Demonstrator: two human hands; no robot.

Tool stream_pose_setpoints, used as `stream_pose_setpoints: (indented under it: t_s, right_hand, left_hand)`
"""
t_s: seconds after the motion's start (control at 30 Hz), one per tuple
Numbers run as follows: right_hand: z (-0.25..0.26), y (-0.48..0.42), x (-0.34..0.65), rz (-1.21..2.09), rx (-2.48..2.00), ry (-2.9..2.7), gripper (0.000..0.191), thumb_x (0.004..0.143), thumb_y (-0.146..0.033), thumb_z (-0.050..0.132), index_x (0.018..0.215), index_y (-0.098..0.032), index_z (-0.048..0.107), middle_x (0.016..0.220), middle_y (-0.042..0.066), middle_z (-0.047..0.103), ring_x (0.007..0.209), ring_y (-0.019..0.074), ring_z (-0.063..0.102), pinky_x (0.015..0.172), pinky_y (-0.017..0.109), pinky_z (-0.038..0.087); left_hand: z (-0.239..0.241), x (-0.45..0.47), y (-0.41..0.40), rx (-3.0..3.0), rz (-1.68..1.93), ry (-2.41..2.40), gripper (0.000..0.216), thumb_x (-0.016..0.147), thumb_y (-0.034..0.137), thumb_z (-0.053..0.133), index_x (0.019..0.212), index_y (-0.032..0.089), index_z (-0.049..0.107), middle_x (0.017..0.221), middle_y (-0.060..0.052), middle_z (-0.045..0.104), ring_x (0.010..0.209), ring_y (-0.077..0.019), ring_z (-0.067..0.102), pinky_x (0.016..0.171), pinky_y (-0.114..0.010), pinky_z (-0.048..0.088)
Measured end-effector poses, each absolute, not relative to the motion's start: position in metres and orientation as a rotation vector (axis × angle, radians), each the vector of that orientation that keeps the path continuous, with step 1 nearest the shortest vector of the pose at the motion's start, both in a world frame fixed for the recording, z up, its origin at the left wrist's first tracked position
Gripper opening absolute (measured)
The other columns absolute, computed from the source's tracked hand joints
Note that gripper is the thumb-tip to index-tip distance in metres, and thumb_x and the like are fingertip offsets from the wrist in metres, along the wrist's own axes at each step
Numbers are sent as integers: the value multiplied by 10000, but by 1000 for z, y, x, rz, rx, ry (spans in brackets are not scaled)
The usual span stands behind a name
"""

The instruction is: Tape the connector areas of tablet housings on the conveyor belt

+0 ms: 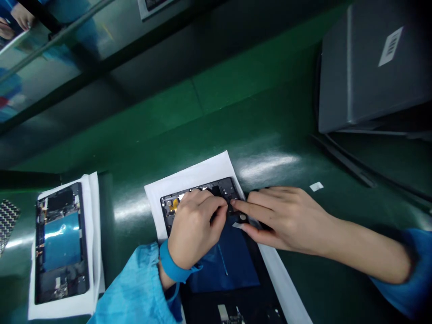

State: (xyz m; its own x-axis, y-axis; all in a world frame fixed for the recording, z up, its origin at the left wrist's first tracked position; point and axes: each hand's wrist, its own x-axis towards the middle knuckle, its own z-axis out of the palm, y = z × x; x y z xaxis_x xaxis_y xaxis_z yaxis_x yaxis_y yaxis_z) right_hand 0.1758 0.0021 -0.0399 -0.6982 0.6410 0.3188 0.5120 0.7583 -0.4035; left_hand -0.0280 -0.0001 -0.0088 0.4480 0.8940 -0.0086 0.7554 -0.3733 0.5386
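Note:
An opened tablet (232, 252) with a dark blue battery lies on white sheets (192, 172) in front of me. My left hand (199, 225), with a blue band round the wrist, is over its upper part. Thumb and index finger are pinched together there; anything between them is too small or hidden to make out. From the right, my right hand (286, 218) reaches in with fingers stretched out, the index fingertip on the tablet's upper right part. A small whitish tab (237, 225) shows at its thumb tip; whether it is held I cannot tell.
Another opened tablet (62, 245) lies on white sheets at the left, beside a patterned piece (7, 220). A grey box-like object (364, 72) and a dark cable stand at the upper right. A white scrap (316, 186) lies on the green table. Another person's hand (23, 17) shows top left.

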Motion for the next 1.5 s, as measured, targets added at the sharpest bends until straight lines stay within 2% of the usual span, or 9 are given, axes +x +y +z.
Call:
stream_pose_setpoints:
  t_s: [0.2,0.43,0.67,1.0,1.5]
  right_hand:
    - [-36,3,176,412,-908,-2476,259,947,-281,450,1065,-117,612,762,24,605,607,122,560,536,261,437]
    - [-39,8,167,94,-1031,-2419,124,905,-174,500,968,-141,602,726,-6,617,549,99,547,484,250,393]
    - [-37,12,160,10,-1052,-2463,89,891,-137,514,896,-146,602,684,-23,608,521,80,538,452,241,372]
    - [-37,13,160,46,-1034,-2467,72,882,-102,531,880,-143,591,689,-24,599,539,81,543,497,231,421]
    - [-36,12,157,224,-1090,-2483,153,911,-132,492,847,-162,628,718,-3,585,601,120,546,543,271,382]
  left_hand:
    - [-12,-29,-1,2247,402,1380,146,875,151,517,802,170,642,725,-29,595,714,-186,537,679,-335,421]
    - [-17,-30,-2,2252,414,1383,148,886,166,510,796,172,628,732,-29,585,712,-189,522,674,-347,414]
    - [-19,-30,-2,2242,421,1378,156,888,163,507,774,179,613,728,-23,577,703,-187,512,662,-355,396]
    - [-18,-30,-1,2215,427,1369,201,906,165,471,774,179,622,711,-21,570,676,-172,489,637,-345,380]
    - [-19,-29,-1,2232,426,1371,167,884,148,494,761,173,605,723,-22,581,692,-183,505,654,-350,387]
